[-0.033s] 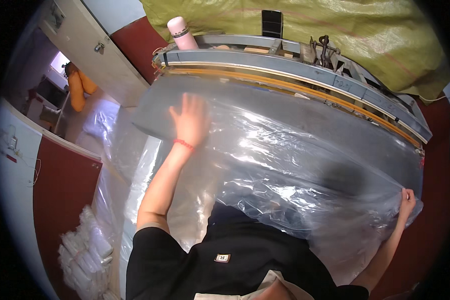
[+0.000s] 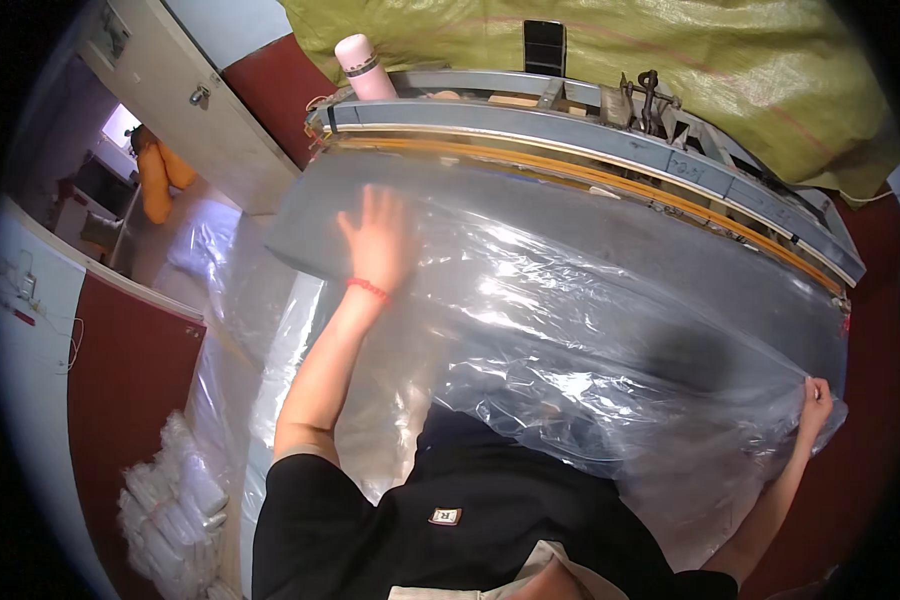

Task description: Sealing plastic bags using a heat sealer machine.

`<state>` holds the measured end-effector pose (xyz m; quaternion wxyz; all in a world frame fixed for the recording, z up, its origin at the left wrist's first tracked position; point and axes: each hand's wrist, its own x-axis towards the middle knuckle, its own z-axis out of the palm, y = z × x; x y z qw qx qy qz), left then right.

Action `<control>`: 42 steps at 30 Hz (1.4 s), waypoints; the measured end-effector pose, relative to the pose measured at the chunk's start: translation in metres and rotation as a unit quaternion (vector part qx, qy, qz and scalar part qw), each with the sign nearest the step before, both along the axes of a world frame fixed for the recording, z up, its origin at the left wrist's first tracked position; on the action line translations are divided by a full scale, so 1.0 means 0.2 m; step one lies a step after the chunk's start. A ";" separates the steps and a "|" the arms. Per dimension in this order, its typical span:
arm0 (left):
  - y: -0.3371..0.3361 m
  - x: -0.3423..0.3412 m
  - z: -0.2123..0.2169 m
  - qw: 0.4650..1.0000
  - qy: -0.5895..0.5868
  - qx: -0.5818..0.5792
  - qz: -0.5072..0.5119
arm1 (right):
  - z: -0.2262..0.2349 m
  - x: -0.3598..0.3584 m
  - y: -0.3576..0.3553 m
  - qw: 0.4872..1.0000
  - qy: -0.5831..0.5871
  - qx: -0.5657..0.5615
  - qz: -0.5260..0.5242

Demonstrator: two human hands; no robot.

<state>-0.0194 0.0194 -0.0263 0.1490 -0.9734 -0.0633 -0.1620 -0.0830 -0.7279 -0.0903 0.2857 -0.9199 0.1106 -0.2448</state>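
Observation:
A large sheet of clear plastic film (image 2: pixel 560 290) lies wrinkled and shiny across a grey work surface (image 2: pixel 610 215) in front of me and drapes over its near side. My left hand (image 2: pixel 378 240) rests over the film's upper left part, palm down with fingers spread, slightly blurred; a red bracelet circles the wrist. At the far right, my right hand (image 2: pixel 816 397) pinches the film's edge, and creases run from that grip toward the left. Some bunched film hangs beside the right hand.
Behind the surface runs a long metal bar frame (image 2: pixel 590 135) with an orange strip. A pink bottle (image 2: pixel 365 70) and a dark phone (image 2: pixel 544 48) stand at the back. Bundled plastic (image 2: pixel 170 505) lies at lower left. A person in orange (image 2: pixel 158 175) is beyond the open door (image 2: pixel 185 100).

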 end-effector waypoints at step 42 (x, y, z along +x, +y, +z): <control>-0.27 -0.19 -0.13 0.873 0.139 -0.205 -0.421 | -0.22 -0.56 -0.87 0.981 -0.032 0.072 -0.178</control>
